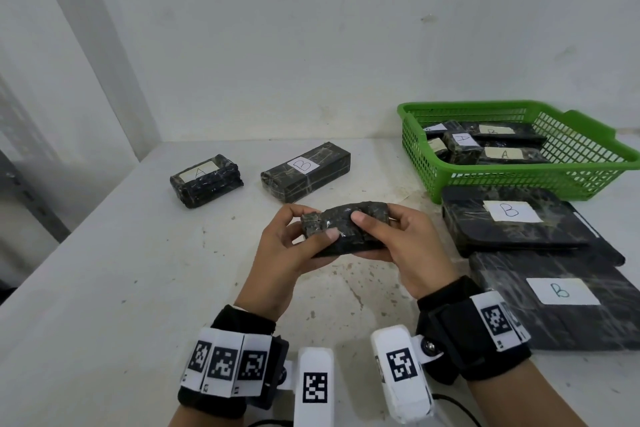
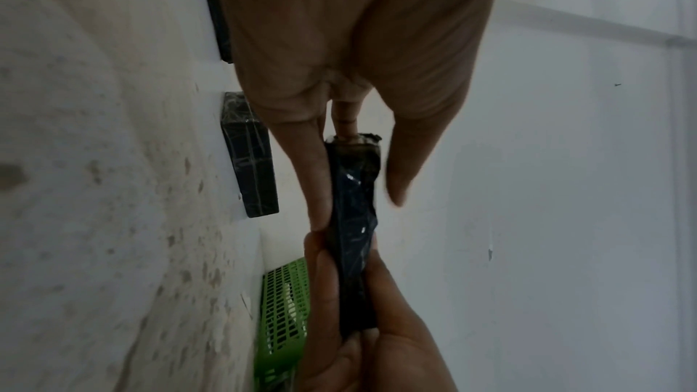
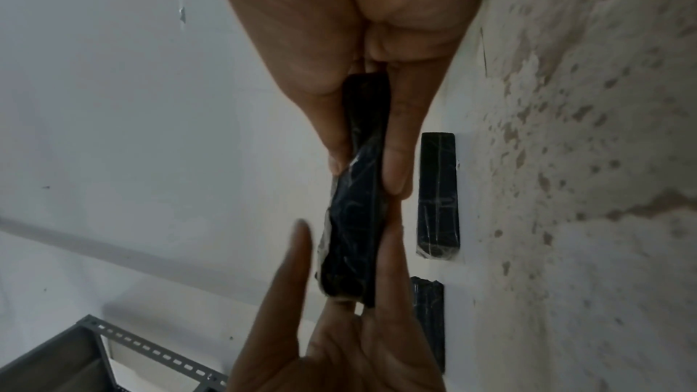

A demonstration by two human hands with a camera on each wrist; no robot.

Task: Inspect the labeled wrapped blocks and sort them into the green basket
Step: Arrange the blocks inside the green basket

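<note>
Black wrapped block (image 1: pixel 343 229) is above the table (image 1: pixel 138 270), held betw. left hand (image 1: pixel 280 253) and right hand (image 1: pixel 405 246), thumbs on top; no label seen. Green basket (image 1: pixel 588 166) w/ blocks is far right. Left wrist view: fingers (image 2: pixel 317 178) pinch its end. Right wrist view: fingers (image 3: pixel 396 160) clamp it too.

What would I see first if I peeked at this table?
Two hands, the left hand and right hand, hold a dark wrapped block up over the middle of the table. At the back right sits a bright green basket with labelled blocks inside.
</note>
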